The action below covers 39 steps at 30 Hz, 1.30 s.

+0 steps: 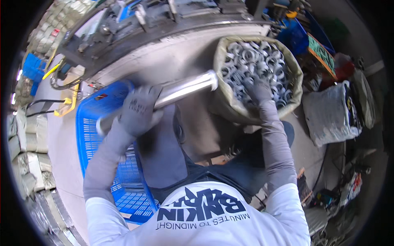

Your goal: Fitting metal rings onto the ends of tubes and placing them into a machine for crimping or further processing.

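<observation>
My left hand, in a grey glove, is closed around a shiny metal tube. The tube slants up to the right, and its far end comes close to the rim of a pale green sack. Many grey metal rings fill this sack. Gloved as well, my right hand reaches down among the rings; its fingers are blurred and partly hidden there. Beneath my left forearm stands a blue plastic basket with slotted walls, and the tube's near end is over it.
A dark metal workbench with tools and parts on it runs along the far side. Wrapped packages are stacked at the left. A folded white woven sack lies right of the ring sack, with a blue bin behind.
</observation>
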Tool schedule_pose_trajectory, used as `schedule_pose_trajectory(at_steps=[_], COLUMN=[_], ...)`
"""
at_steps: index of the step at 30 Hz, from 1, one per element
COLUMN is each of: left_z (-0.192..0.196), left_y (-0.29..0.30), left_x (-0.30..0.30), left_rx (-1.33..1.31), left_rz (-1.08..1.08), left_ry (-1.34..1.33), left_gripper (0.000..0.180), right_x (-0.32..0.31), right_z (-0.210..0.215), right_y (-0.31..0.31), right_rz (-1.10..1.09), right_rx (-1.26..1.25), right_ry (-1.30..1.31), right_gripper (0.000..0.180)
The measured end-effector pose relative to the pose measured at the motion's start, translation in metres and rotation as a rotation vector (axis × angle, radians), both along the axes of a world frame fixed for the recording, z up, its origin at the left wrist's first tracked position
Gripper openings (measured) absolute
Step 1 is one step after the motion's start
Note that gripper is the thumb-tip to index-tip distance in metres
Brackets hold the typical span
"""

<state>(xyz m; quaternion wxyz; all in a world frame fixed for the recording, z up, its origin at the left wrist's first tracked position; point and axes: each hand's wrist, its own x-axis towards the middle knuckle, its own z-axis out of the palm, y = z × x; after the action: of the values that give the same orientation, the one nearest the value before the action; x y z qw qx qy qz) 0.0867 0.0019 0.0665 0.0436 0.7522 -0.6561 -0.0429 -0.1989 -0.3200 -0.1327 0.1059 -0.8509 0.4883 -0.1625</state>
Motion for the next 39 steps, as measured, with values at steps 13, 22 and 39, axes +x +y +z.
schedule_pose_trajectory(at_steps=[13,22,39], left_z=[0.054,0.025,-0.189], left_y=[-0.226,-0.294,0.148], left_x=[0.178,0.23,0.165], left_rx=[-0.397,-0.238,-0.322], left_rz=[0.302,0.307,0.534], left_ry=[-0.64,-0.432,-0.084], left_gripper=[0.069,0.068,0.046], right_x=[-0.009,0.003,-0.001], right_z=[0.01,0.062,0.042], right_y=[0.014,0.015,0.014], right_rz=[0.107,0.154,0.366], right_rx=[0.178,0.634,1.083], right_ry=[0.04,-0.64,-1.207], right_gripper=[0.028,0.038,0.049])
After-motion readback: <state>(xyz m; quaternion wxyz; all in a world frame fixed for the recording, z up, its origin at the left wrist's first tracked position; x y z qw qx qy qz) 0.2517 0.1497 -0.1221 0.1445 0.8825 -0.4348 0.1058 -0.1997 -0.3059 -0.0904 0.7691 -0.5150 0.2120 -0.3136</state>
